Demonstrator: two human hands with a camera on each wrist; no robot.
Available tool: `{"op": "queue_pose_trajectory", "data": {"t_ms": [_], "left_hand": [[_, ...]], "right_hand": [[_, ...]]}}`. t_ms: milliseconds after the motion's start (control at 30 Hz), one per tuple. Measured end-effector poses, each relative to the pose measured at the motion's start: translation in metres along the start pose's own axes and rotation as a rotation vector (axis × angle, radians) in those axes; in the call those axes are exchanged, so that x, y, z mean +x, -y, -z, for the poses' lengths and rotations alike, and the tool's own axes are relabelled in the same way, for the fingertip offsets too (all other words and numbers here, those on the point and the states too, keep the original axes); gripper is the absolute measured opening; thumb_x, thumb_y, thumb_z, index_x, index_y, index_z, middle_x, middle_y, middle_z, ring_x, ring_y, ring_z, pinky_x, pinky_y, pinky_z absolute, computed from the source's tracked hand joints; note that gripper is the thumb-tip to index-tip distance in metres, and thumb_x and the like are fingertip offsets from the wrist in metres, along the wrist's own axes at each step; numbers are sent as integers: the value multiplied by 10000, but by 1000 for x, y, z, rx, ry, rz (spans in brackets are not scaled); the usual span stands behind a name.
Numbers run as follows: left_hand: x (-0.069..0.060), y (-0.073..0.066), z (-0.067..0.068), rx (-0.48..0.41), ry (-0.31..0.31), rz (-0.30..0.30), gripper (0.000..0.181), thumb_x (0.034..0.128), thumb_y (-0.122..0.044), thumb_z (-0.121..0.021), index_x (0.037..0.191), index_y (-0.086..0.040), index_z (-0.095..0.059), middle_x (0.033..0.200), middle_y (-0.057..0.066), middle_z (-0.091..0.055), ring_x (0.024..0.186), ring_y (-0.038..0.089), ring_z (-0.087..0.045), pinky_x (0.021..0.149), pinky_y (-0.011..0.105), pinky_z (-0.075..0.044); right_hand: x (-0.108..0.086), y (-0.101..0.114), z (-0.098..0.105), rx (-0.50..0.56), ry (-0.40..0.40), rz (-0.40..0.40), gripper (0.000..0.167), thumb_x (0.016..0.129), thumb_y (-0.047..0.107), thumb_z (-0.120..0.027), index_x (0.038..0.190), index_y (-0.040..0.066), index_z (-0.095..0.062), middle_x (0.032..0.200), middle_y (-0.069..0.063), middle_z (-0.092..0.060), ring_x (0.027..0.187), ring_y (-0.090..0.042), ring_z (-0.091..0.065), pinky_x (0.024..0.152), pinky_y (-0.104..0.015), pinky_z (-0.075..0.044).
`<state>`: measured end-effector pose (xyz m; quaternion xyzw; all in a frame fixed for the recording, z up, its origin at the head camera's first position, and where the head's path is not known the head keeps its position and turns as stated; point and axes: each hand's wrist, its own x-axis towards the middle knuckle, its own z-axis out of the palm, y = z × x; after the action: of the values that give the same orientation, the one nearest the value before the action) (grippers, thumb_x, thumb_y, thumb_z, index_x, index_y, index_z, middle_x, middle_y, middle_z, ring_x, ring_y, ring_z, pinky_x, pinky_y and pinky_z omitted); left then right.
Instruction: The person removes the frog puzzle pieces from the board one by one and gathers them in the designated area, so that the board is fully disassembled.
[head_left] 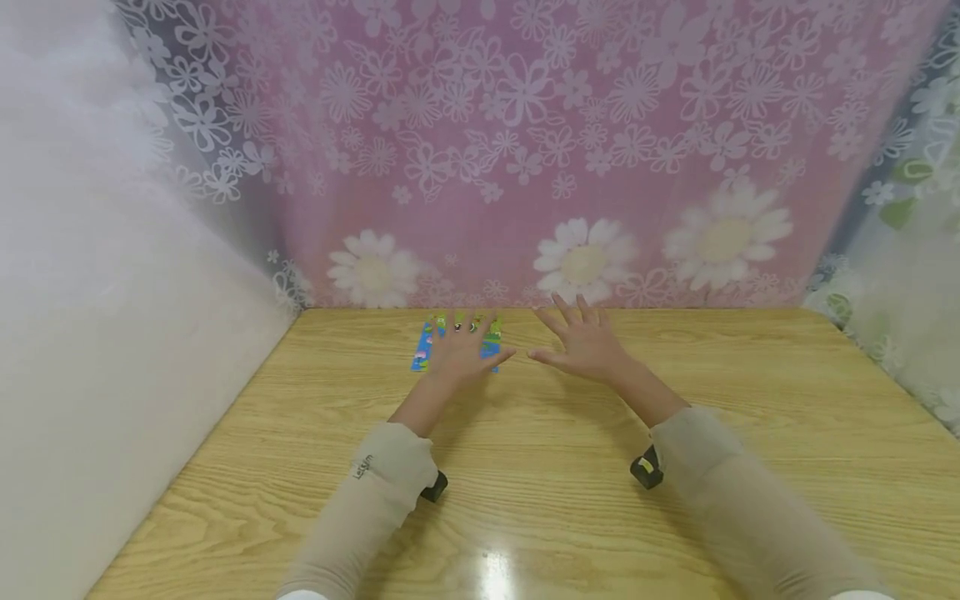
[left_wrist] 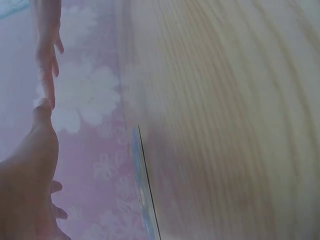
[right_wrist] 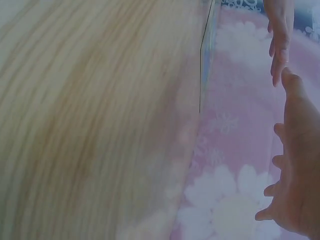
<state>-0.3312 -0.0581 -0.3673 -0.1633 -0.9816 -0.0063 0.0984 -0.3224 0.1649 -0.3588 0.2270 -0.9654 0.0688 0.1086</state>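
A flat, colourful picture sheet (head_left: 422,354), blue with green and small cartoon figures, lies at the back of the wooden table; its exact kind is hard to tell. My left hand (head_left: 459,352) hovers above it with fingers spread, hiding its middle. To the right, my right hand (head_left: 588,346) is held over bare wood, fingers also spread and holding nothing. The two thumbs point at each other with a small gap. In the left wrist view the sheet (left_wrist: 142,185) appears edge-on, below and apart from the left hand (left_wrist: 30,175). The right wrist view shows the right hand (right_wrist: 302,160) off the table.
The wooden table (head_left: 540,500) meets a pink flowered cloth (head_left: 480,167) at its back edge. A white wall (head_left: 112,292) borders the left side, and a pale flowered cloth (head_left: 907,250) the right. Dark devices (head_left: 647,468) sit at both wrists.
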Motion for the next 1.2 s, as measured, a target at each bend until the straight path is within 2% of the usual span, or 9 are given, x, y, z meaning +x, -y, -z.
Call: {"op": "queue_pose_trajectory", "data": {"t_ms": [200,267,433,567,733,967,1200], "left_hand": [[-6,33,-9,-32,34,43,793,846,-730,-266,1489,-288,-128,1522,79,-84,1351,389,0,1010,630,-21],[-10,43,-11,-73,42,49,785,858,-708,-291,1490,-273,-129,1524,82,-66,1353,382,7,1007,630,3],[-17,65,-21,-199,33,15,732,911,-580,-398,1487,-189,-171,1518,121,-64,1343,417,-33,1000,635,15],[-19,81,-30,-275,-5,-14,717,920,-535,-435,1483,-164,-193,1507,147,-114,1334,424,-106,1024,610,-44],[-19,95,-39,-354,-23,-45,724,909,-528,-468,1476,-153,-219,1489,177,-164,1327,404,-162,1043,565,-97],[-12,111,-57,-435,56,-10,775,893,-574,-455,1483,-147,-189,1494,172,-152,1339,392,-125,1051,555,-61],[-9,118,-65,-445,99,9,784,883,-608,-432,1470,-127,-237,1482,161,-207,1346,365,-131,1052,553,-33]], "right_hand": [[18,23,-19,21,15,4,771,850,618,-482,1462,192,-286,1490,-165,-177,1320,-469,-58,969,-684,-70],[23,30,-27,35,34,12,769,855,603,-491,1465,187,-275,1496,-163,-154,1319,-470,-51,963,-690,-81],[31,42,-42,66,73,8,762,867,607,-464,1475,206,-239,1513,-136,-75,1328,-443,-3,979,-672,-72],[38,48,-49,126,55,4,764,864,607,-471,1471,198,-254,1510,-143,-102,1330,-444,-19,989,-661,-68],[42,52,-64,183,81,-4,837,850,660,-429,1482,160,-203,1502,-177,-105,1325,-459,-61,1003,-638,-89],[47,51,-81,224,104,-25,841,852,673,-400,1485,163,-185,1484,-188,-170,1323,-443,-125,1028,-588,-108],[50,50,-88,210,99,-20,805,863,641,-425,1467,137,-253,1460,-167,-257,1326,-397,-170,1048,-543,-112]]}}
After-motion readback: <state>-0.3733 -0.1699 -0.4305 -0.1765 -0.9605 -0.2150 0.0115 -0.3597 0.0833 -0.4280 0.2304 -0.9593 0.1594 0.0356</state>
